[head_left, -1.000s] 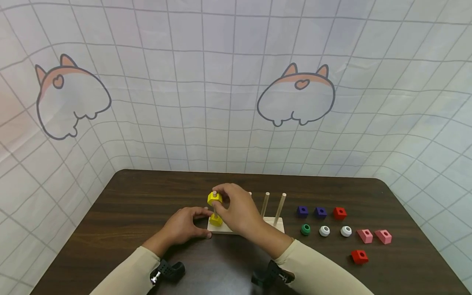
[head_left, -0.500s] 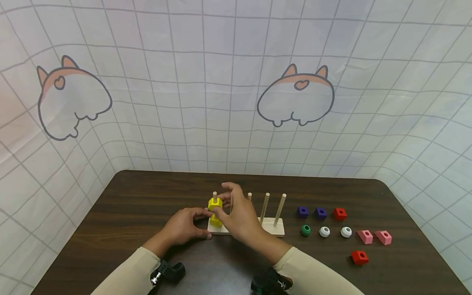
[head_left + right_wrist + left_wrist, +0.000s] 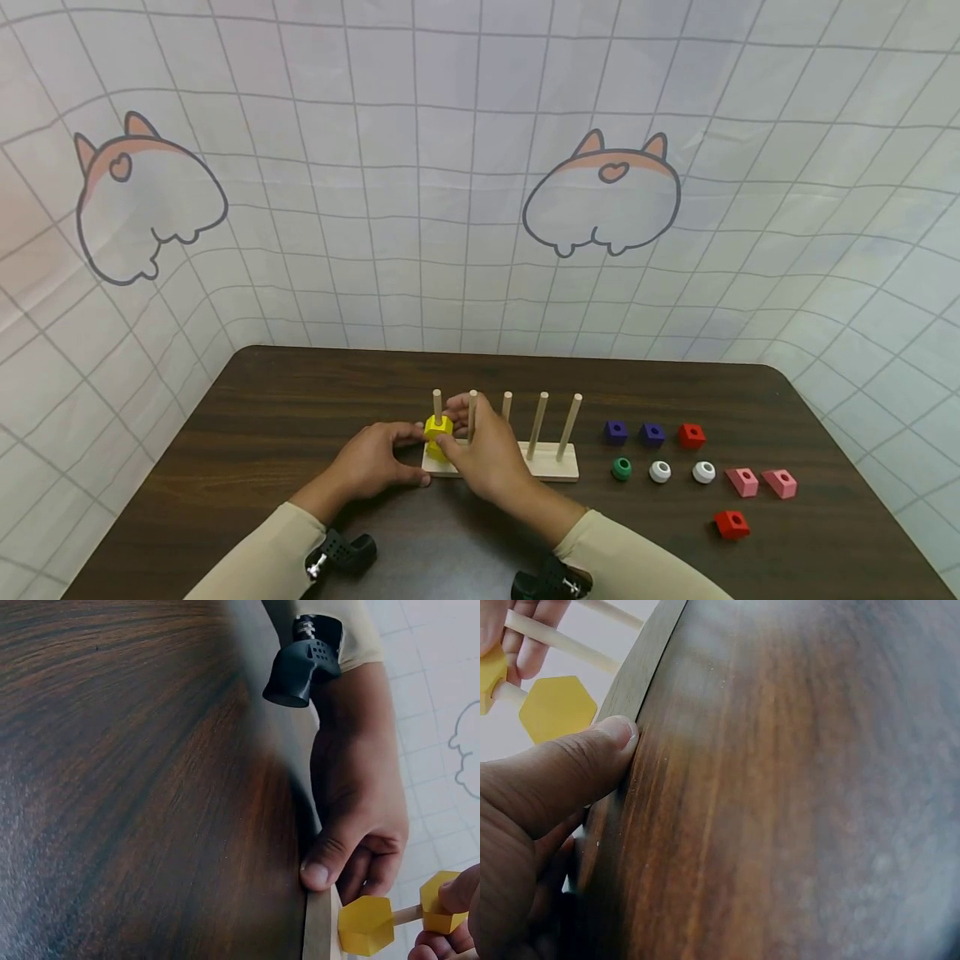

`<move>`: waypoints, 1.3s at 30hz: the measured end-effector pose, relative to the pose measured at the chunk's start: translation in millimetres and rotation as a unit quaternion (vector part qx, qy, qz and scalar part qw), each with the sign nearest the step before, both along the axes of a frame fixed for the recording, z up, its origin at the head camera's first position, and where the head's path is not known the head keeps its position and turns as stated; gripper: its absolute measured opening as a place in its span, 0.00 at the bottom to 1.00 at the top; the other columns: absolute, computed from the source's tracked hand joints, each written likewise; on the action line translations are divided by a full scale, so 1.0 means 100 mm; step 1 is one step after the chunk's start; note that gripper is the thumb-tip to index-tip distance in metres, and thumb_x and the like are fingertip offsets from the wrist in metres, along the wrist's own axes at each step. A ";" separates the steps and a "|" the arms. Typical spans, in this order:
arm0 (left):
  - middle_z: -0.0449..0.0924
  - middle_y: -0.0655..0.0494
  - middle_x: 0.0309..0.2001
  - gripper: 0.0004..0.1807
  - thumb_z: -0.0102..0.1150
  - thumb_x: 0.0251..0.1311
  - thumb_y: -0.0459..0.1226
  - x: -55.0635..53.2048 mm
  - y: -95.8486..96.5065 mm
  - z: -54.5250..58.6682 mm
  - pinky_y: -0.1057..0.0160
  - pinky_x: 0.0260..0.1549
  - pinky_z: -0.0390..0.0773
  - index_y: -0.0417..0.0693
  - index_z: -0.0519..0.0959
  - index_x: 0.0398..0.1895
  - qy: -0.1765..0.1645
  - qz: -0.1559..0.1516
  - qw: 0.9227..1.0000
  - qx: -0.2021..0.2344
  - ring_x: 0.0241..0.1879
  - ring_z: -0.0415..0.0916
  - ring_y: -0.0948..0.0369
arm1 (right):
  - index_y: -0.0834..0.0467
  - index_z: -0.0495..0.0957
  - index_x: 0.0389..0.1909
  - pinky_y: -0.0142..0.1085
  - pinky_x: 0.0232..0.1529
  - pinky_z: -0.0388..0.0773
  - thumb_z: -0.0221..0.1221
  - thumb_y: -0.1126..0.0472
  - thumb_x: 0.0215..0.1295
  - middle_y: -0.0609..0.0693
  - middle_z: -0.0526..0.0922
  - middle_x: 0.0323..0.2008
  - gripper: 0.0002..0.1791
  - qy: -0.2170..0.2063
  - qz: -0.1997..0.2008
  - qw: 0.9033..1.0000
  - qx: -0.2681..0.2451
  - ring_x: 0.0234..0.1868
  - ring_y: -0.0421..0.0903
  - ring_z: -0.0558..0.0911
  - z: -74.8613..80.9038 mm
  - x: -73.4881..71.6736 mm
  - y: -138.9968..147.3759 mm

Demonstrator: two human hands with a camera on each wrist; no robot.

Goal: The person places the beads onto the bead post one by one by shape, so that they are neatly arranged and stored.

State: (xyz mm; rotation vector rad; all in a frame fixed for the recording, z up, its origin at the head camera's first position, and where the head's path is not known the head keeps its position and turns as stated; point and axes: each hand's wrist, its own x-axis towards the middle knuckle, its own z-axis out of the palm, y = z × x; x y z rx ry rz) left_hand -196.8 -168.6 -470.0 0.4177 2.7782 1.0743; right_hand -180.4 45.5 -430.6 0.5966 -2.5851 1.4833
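The left hand (image 3: pixel 382 457) grips the left end of the base (image 3: pixel 555 467), its thumb on the near edge. On the base's leftmost peg (image 3: pixel 437 405), the lower yellow block (image 3: pixel 434 452) sits at the bottom; the upper yellow block (image 3: pixel 436 428) is threaded above, a gap between them. The right hand (image 3: pixel 487 446) pinches the upper one between thumb and fingers. Four more pegs (image 3: pixel 537 427) stand along the base. To its right lie purple blocks (image 3: pixel 614 437), a green bead (image 3: pixel 621 474), white beads (image 3: pixel 660 477), red blocks (image 3: pixel 692 441) and, farthest, pink blocks (image 3: pixel 742 486).
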 end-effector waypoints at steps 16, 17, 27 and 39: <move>0.81 0.54 0.62 0.36 0.84 0.44 0.50 -0.02 0.00 -0.01 0.41 0.63 0.70 0.51 0.84 0.58 -0.004 0.000 1.000 0.003 0.65 0.74 0.50 | 0.63 0.66 0.64 0.44 0.56 0.79 0.69 0.68 0.64 0.56 0.82 0.56 0.30 0.006 0.016 1.000 -0.018 0.55 0.50 0.83 -0.20 0.03 0.04; 0.81 0.54 0.62 0.36 0.84 0.44 0.50 -0.02 0.00 0.00 0.41 0.63 0.70 0.51 0.84 0.58 -0.003 0.001 1.000 0.003 0.65 0.74 0.49 | 0.63 0.65 0.66 0.45 0.58 0.79 0.68 0.68 0.64 0.57 0.81 0.59 0.32 0.010 0.020 1.000 -0.017 0.58 0.50 0.82 -0.21 0.04 0.06; 0.80 0.54 0.63 0.35 0.84 0.43 0.49 0.00 0.01 -0.01 0.42 0.63 0.70 0.51 0.84 0.57 -0.004 0.006 1.000 0.000 0.65 0.74 0.50 | 0.59 0.50 0.77 0.41 0.69 0.67 0.64 0.66 0.69 0.61 0.63 0.75 0.43 -0.009 0.124 0.992 0.011 0.71 0.54 0.70 -0.20 0.16 0.38; 0.80 0.56 0.63 0.35 0.85 0.42 0.49 -0.01 0.00 -0.01 0.42 0.65 0.68 0.52 0.84 0.57 -0.005 0.007 1.000 -0.001 0.66 0.73 0.49 | 0.59 0.61 0.72 0.46 0.60 0.78 0.62 0.70 0.70 0.60 0.75 0.66 0.33 0.015 0.185 0.982 0.022 0.63 0.53 0.79 -0.15 0.19 0.88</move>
